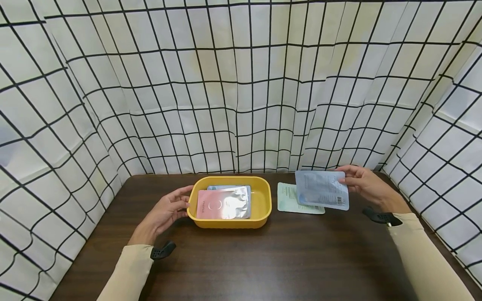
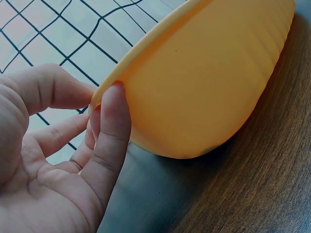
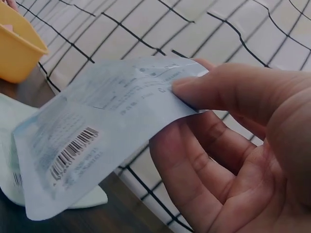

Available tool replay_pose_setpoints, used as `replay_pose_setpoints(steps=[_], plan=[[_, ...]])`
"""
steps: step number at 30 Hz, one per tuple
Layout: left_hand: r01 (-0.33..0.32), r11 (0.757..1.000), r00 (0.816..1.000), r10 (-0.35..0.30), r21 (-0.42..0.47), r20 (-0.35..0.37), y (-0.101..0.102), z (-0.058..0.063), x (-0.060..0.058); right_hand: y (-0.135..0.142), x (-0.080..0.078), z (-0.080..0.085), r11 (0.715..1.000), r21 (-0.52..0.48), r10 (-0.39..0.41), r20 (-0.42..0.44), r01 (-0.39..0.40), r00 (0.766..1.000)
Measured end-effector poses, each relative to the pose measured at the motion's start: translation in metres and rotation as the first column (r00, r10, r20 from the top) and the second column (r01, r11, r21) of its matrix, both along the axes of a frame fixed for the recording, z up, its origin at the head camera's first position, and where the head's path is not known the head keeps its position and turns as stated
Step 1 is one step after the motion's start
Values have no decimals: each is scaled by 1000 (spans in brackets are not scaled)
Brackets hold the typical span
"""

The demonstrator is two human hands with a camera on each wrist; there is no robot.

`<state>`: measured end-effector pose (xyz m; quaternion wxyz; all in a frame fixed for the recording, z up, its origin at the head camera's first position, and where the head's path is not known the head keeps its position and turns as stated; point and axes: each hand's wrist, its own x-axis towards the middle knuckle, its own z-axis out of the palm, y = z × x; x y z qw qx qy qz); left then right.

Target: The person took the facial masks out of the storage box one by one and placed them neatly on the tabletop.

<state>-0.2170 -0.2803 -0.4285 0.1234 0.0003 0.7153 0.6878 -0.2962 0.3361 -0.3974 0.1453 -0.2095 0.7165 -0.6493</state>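
My left hand pinches the left rim of a yellow plastic basin, thumb on one side of the wall and fingers on the other in the left wrist view. Inside the basin lies a shiny pink sachet on top of a blue one. My right hand holds a light blue sachet by its right edge, between thumb and fingers. Its barcode side faces up, and it tilts over a pale green sachet on the table, partly covering it.
A dark wooden table carries everything. White cloth with a black grid hangs behind it and along both sides. Black wrist cameras sit at both of the person's cuffs, beside the cream sleeves.
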Motion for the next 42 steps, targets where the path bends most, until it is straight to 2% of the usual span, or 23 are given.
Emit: replay_pose_setpoints(steps=[8,15,26,33,42], plan=[[1,1000,1000,-1,1,-2,0,0,0,25,3,-7,999,10,-51,23,51,998],[-4,1000,1000,4,-3,-1,1,0,1,47,8,-11,999,21,-37,44,36,998],[0,1000,1000,0,-3,-2,2,1,1,66,12,-16,988,78,-140,106,133,984],[3,1000,1000,-3,1,-5,1,0,1,66,10,-20,953,202,-242,72,224,968],[4,1000,1000,-4,-3,-3,1,1,1,69,4,-26,897,345,-289,-16,277,957]])
